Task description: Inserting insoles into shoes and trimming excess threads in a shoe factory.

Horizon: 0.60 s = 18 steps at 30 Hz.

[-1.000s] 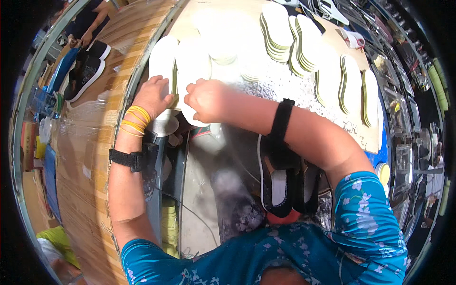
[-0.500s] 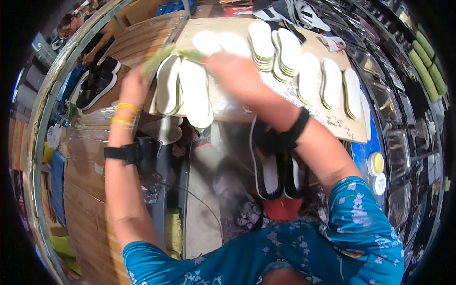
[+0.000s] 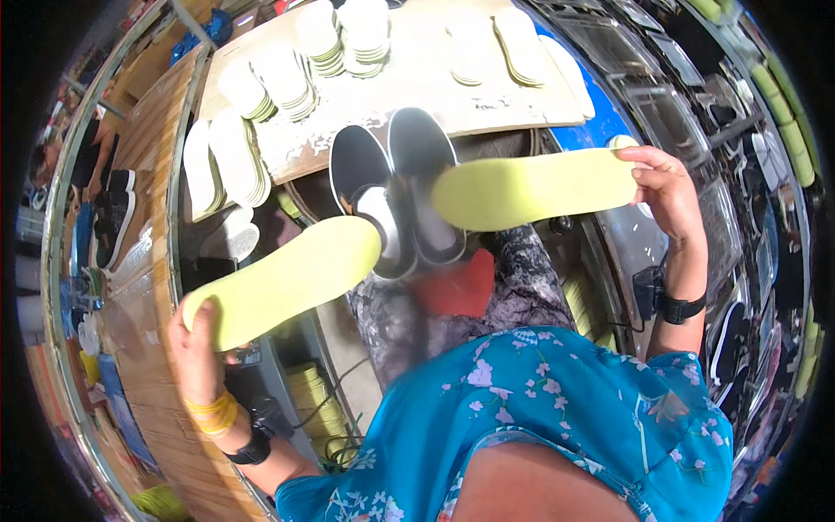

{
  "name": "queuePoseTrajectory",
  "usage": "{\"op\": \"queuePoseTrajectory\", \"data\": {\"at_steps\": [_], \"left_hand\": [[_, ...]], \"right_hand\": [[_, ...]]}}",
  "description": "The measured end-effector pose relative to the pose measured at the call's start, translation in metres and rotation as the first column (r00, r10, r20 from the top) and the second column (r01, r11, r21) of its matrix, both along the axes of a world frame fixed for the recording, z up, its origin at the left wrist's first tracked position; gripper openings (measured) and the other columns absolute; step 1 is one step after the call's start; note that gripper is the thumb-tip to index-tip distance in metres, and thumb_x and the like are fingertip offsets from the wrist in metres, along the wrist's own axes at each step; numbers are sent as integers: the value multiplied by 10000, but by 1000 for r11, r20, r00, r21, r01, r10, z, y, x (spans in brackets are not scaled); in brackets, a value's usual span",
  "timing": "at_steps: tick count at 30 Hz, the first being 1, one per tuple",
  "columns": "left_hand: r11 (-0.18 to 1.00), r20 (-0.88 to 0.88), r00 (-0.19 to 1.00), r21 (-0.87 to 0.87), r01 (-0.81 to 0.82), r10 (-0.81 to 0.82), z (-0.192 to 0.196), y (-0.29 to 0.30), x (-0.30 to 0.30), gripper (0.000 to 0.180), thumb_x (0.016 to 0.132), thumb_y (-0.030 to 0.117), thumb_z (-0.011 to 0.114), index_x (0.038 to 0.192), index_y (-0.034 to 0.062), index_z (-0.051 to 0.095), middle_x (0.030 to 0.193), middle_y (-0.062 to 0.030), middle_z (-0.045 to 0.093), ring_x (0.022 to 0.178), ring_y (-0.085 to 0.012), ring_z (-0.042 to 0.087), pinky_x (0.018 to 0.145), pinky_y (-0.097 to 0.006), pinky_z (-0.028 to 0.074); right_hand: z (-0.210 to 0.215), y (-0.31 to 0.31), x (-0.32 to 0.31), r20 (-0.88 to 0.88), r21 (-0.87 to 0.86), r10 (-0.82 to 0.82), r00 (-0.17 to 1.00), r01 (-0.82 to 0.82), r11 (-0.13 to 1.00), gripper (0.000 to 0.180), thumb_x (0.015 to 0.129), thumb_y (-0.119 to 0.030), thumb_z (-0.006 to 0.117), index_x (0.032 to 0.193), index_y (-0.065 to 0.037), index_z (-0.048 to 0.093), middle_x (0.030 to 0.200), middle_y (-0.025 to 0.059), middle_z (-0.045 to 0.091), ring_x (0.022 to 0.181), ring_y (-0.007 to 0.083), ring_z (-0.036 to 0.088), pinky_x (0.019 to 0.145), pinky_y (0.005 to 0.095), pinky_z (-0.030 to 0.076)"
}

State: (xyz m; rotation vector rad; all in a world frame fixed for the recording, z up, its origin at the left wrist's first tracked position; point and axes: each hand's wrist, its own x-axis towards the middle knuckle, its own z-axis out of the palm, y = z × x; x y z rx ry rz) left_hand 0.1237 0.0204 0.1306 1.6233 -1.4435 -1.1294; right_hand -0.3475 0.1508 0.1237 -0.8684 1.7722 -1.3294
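My left hand (image 3: 198,348) grips the heel or toe end of a yellow-green insole (image 3: 287,278), thumb on top. With its fingers, my right hand (image 3: 665,187) pinches the outer end of a second yellow-green insole (image 3: 539,187). Both insoles are held flat side up, their free ends pointing inward. Between them, a dark left shoe (image 3: 355,161) and a dark right shoe (image 3: 422,143) stand side by side at my lap, openings up. White shows inside the left shoe; the right one is slightly blurred. The second insole partly overlaps the right shoe's edge.
Ahead, a pale board (image 3: 409,104) carries several stacks of white-topped insoles (image 3: 317,39). A wooden bench (image 3: 148,287) runs along my left, with black shoes (image 3: 113,213) on it. Racks of clear trays (image 3: 665,122) stand to my right. Another person works at the far left.
Both hands have drawn back from the board toward me and spread apart, each bringing an insole. The view has shifted, so the shoes at my lap now show fully.
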Motion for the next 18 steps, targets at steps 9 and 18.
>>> {"op": "queuePoseTrajectory", "data": {"at_steps": [9, 18], "left_hand": [[526, 802, 448, -202, 826, -395, -36, 86, -121, 340, 794, 91, 472, 1112, -30, 479, 1118, -210, 495, 974, -371, 519, 754, -390, 481], [382, 936, 169, -40, 923, -310, -89, 32, -124, 364, 764, 49, 429, 1113, -43, 478, 1100, -196, 505, 1056, -334, 468, 900, -405, 390]], "right_hand": [[-37, -1, 160, -984, -170, -144, 106, -811, 560, 362, 698, -196, 552, 1024, -39, 536, 803, 58, 548, 663, 182, 556, 521, 290, 439], [-105, -26, 151, -960, 177, 276, -47, -866, 468, 280, 728, -181, 502, 971, -42, 517, 748, 53, 521, 682, 212, 547, 590, 309, 430]]}}
